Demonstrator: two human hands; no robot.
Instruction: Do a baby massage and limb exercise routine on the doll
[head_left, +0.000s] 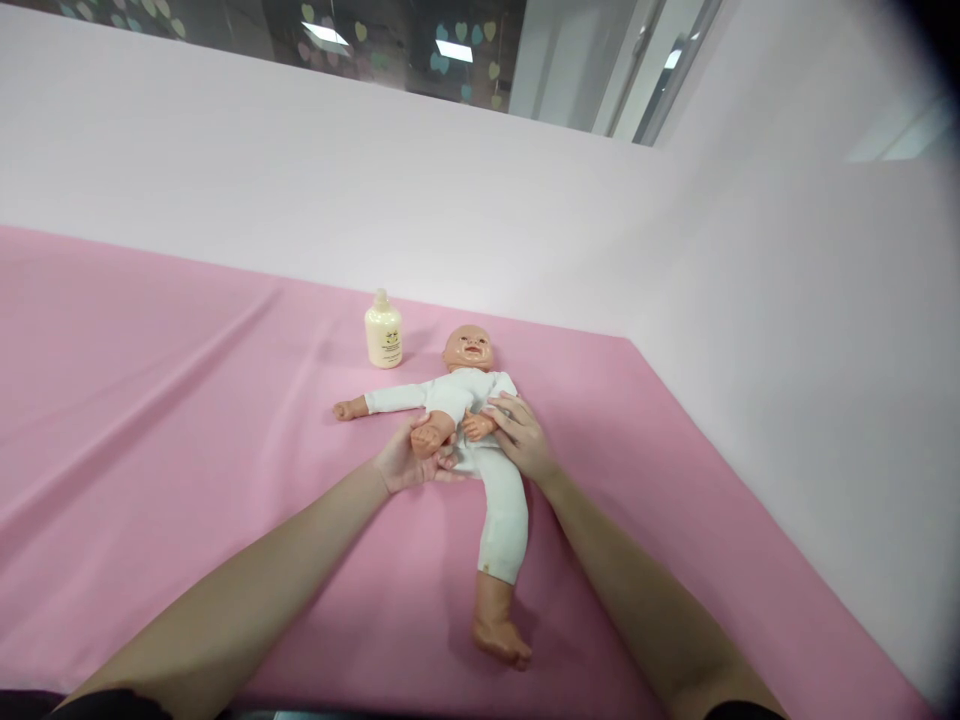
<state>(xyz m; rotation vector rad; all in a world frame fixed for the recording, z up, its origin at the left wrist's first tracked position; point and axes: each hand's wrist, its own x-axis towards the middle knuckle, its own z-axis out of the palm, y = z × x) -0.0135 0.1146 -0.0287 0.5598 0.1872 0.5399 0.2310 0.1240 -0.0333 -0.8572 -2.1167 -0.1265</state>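
Note:
A baby doll (504,505) in white clothes lies on its back on a pink-covered surface, head towards the wall. One of its legs is bent up over the body; the other stretches towards me. My left hand (412,458) holds the bent leg near the foot (432,436), its fingers curled underneath. My right hand (523,437) grips the doll's arm beside its small hand (478,426), which is drawn across the belly. The doll's other arm (394,398) reaches out to the left on the cloth.
A cream pump bottle (385,337) stands left of the doll's head. The pink cover (187,450) has folds on the left. White walls (337,190) border the far and right sides, with a window (420,50) above the far one.

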